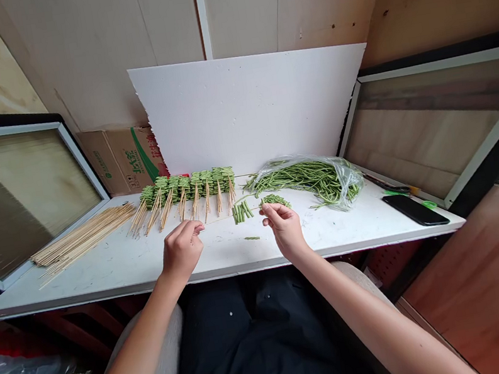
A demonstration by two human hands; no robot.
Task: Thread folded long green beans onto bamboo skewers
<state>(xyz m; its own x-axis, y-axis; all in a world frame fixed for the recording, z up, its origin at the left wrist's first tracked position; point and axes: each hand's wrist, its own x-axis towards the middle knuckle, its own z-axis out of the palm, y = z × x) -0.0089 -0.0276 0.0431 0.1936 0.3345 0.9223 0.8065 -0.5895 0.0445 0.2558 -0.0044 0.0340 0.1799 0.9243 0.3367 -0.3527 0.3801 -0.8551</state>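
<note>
Our left hand (183,246) pinches a skewer (230,217) pointing at our right hand (285,229), pinched shut on something unclear; we judge a slipped push could prick those fingers.

Green beans (241,211), white table (119,266)

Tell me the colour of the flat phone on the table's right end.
The flat phone is black; head view shows it.

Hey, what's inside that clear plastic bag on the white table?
The plastic bag holds a pile of long green beans, some poking out its left end. Whatever lies beneath the pile is covered.
</note>
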